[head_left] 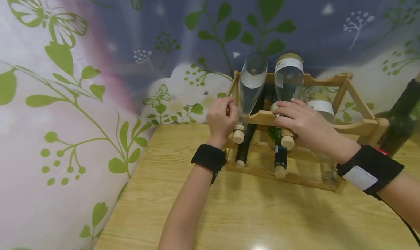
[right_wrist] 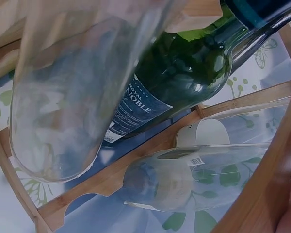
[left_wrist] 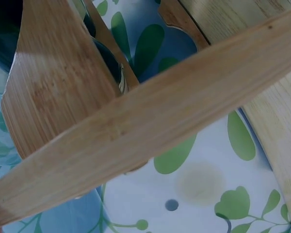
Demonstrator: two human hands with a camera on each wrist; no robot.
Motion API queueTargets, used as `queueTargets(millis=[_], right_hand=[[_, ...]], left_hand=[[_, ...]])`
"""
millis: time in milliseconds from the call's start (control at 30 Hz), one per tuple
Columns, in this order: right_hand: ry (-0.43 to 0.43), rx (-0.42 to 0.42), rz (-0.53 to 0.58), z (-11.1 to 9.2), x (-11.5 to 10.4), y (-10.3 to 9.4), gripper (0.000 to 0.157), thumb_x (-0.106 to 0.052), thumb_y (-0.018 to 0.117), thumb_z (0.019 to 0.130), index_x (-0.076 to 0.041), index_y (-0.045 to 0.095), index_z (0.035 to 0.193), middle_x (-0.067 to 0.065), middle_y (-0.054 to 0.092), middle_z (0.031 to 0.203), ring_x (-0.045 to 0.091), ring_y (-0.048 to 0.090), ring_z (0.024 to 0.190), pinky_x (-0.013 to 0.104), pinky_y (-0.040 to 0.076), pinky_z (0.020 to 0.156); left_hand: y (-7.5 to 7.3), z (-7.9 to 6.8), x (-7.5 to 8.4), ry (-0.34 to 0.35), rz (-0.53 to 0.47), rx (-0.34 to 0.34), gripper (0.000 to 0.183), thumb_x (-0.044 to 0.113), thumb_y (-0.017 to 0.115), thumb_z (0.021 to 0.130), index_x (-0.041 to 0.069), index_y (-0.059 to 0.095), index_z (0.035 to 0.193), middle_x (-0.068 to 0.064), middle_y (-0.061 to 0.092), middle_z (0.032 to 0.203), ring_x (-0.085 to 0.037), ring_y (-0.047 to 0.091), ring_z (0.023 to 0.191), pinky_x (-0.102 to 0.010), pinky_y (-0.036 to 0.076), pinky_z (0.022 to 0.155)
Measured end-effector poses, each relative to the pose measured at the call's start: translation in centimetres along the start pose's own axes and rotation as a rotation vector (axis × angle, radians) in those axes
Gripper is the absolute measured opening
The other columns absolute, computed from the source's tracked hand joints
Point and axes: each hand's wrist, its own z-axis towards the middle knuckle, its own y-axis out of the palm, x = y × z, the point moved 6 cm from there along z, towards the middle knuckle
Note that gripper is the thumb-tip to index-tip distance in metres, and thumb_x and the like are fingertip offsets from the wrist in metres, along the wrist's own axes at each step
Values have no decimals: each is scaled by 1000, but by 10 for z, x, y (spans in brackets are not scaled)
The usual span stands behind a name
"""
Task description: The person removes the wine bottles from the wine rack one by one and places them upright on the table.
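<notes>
A wooden wine rack (head_left: 357,128) stands on the table, bottles lying in it with corked necks forward. My left hand (head_left: 223,117) grips its upper left front corner, beside the clear bottle on the top left (head_left: 251,86). In the left wrist view the rack's slats (left_wrist: 136,121) fill the picture and nearly all of that hand is hidden. My right hand (head_left: 305,122) holds the neck of the clear middle bottle (head_left: 288,78) at the front rail, fingers laid across it. That bottle's cork (head_left: 287,142) points toward me. In the right wrist view only fingers (right_wrist: 286,213) show.
Below lie a green bottle (right_wrist: 184,63) with a dark label and a dark bottle (head_left: 244,144). Another clear bottle (head_left: 321,106) lies lower right. A dark bottle (head_left: 398,118) stands right of the rack. Behind is a leaf-patterned wall covering (head_left: 183,78); the wooden table (head_left: 177,144) extends in front.
</notes>
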Motion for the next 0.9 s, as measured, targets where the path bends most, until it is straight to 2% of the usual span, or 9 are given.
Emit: queueTargets(millis=[233, 433, 533, 567, 633, 667, 733, 833, 900], right_hand=[[-6, 13, 6, -2, -4, -2, 42, 21, 70, 55, -4, 61, 88, 17, 59, 102, 34, 51, 105, 55, 37, 90], [-31, 101, 89, -9, -15, -10, 44, 29, 63, 54, -3, 60, 84, 15, 61, 97, 33, 52, 105, 48, 29, 101], [-71, 147, 134, -9, -24, -16, 22, 17, 50, 79, -2, 60, 81, 15, 61, 92, 34, 53, 102, 45, 26, 105], [-79, 155, 151, -9, -28, -19, 22, 10, 43, 87, -2, 60, 81, 14, 61, 90, 34, 53, 102, 43, 25, 106], [-76, 169, 193, -9, -34, -25, 33, -4, 31, 95, -2, 61, 81, 14, 61, 89, 30, 52, 104, 38, 21, 108], [-70, 182, 220, -9, -38, -28, 39, -12, 27, 97, -3, 61, 80, 13, 61, 88, 27, 51, 107, 37, 20, 109], [-62, 220, 276, -8, -45, -37, 37, -16, 30, 96, -4, 61, 78, 12, 61, 87, 20, 50, 111, 35, 21, 109], [-79, 289, 343, -9, -59, -52, 35, -17, 35, 95, -3, 61, 77, 13, 60, 84, 12, 45, 118, 36, 22, 108], [-108, 322, 366, -12, -70, -60, 35, -16, 35, 95, -3, 60, 75, 15, 60, 82, 12, 45, 119, 37, 23, 108]], left_hand=[[0, -1, -2, -12, 1, -4, 19, 8, 47, 78, 5, 65, 75, -4, 60, 64, -15, 51, 54, -25, 42, 52], [1, -2, -1, -11, -3, -3, 19, 8, 47, 78, 5, 65, 76, -5, 60, 65, -15, 52, 55, -25, 42, 53], [1, -2, -1, -12, -4, -3, 18, 8, 48, 78, 5, 65, 76, -5, 60, 65, -15, 52, 56, -25, 42, 54], [2, -2, -1, -12, -3, -3, 17, 8, 48, 78, 5, 65, 76, -5, 60, 65, -15, 52, 56, -25, 42, 54], [2, -2, 0, -12, -1, -4, 17, 7, 48, 77, 6, 65, 76, -5, 60, 66, -15, 52, 56, -25, 43, 54], [2, -2, 0, -11, 1, -5, 16, 8, 48, 77, 6, 64, 76, -4, 60, 66, -15, 52, 56, -25, 43, 54], [2, -1, 0, -11, 0, -6, 16, 8, 49, 77, 6, 64, 76, -5, 60, 66, -15, 52, 56, -25, 42, 54], [2, -1, -1, -13, -2, -10, 17, 8, 48, 78, 6, 65, 76, -4, 60, 65, -15, 52, 56, -25, 42, 53], [2, -1, -2, -14, -7, -19, 17, 8, 48, 78, 6, 65, 76, -4, 60, 66, -15, 52, 56, -25, 42, 54]])
